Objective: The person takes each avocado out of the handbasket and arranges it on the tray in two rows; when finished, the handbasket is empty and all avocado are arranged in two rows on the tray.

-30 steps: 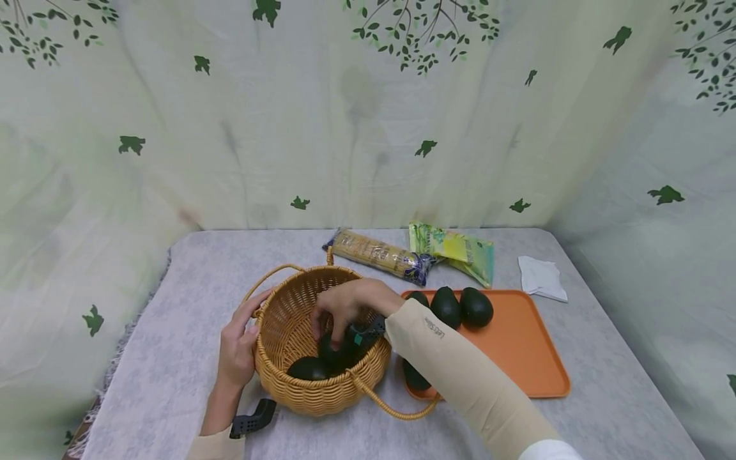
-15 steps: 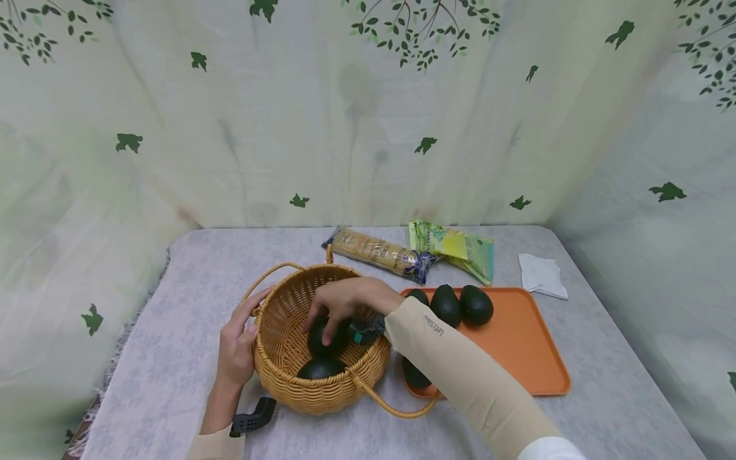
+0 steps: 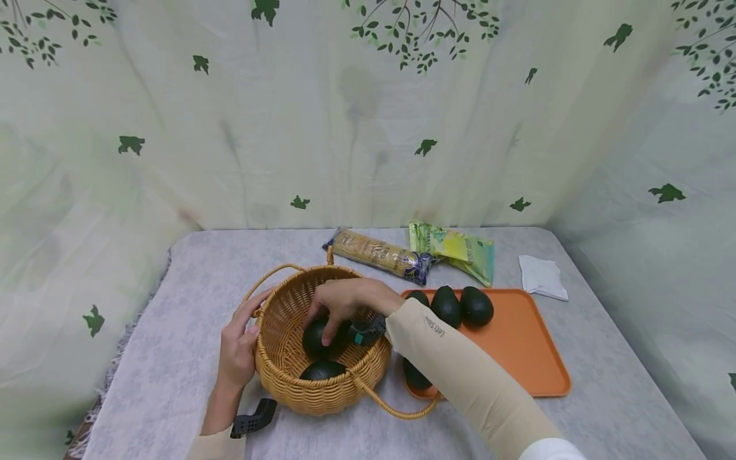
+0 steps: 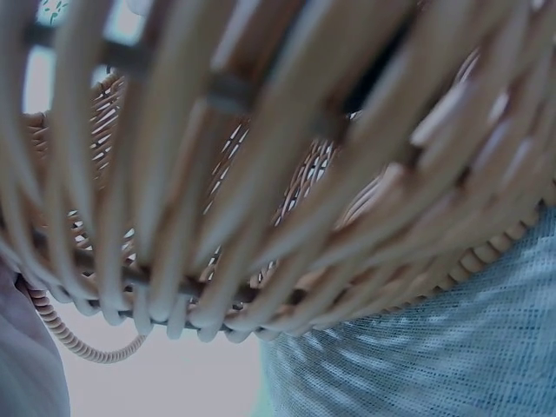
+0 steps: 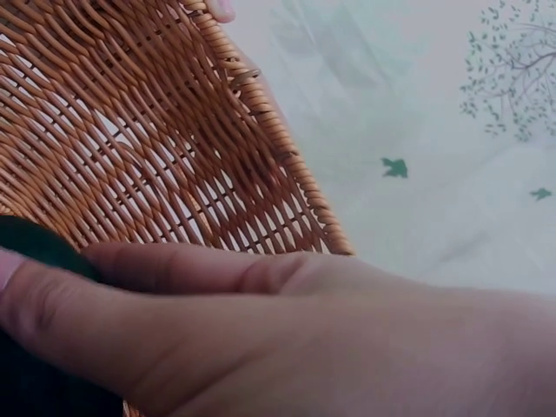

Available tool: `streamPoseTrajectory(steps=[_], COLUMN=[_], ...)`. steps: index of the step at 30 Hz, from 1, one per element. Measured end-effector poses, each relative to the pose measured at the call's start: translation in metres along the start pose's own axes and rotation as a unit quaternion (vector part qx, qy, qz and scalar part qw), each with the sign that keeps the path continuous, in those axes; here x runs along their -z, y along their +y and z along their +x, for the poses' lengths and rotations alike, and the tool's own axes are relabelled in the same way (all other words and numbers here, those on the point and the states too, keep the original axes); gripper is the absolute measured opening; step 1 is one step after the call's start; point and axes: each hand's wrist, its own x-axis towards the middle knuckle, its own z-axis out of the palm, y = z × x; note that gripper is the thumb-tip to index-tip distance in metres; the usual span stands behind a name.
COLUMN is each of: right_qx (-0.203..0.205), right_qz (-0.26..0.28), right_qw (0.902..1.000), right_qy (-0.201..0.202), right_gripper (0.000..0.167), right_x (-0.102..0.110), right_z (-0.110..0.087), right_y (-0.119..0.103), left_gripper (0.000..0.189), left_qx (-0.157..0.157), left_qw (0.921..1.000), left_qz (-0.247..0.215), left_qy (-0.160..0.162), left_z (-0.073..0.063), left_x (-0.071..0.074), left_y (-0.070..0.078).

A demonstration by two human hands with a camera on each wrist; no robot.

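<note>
A round wicker basket (image 3: 322, 396) stands on the table with two dark green avocados inside. My right hand (image 3: 342, 306) reaches down into it and grips one avocado (image 3: 315, 337), thumb and fingers around its sides. In the right wrist view the thumb lies across that dark avocado (image 5: 39, 239). The second avocado (image 3: 323, 370) lies against the near wall of the basket. My left hand (image 3: 238, 342) rests along the basket's left side, fingers straight against the rim. The left wrist view shows only the woven wall (image 4: 261, 174) up close, with the left fingers hidden.
An orange tray (image 3: 517, 345) right of the basket bears several more avocados (image 3: 476, 306), partly hidden by my right sleeve. Behind lie a pack of noodles (image 3: 376, 252), green-yellow packets (image 3: 454, 246) and a white tissue (image 3: 542, 277). A basket handle (image 3: 402, 415) hangs over the tray's near corner.
My right hand and its avocado have shifted slightly left and away inside the basket. The other avocado has moved a little to the right. My left hand stays in place.
</note>
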Motion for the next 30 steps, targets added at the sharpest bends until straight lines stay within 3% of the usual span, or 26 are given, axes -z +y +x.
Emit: streamPoseTrajectory(steps=[22,30], right_qx=[0.052,0.053], right_qz=[0.056,0.064], right_qw=[0.9949,0.9929], right_qy=[0.065,0.085], right_gripper=[0.050,0.051], right_x=[0.007,0.012], right_z=[-0.011,-0.021], right_y=[-0.006,-0.012], left_gripper=[0.054,0.054], left_qx=[0.010,0.024], left_qw=[0.9999,0.9996], left_qz=[0.008,0.012], left_qy=[-0.001,0.002], left_z=[0.001,0.000], left_x=[-0.001,-0.001], left_y=[0.000,0.002])
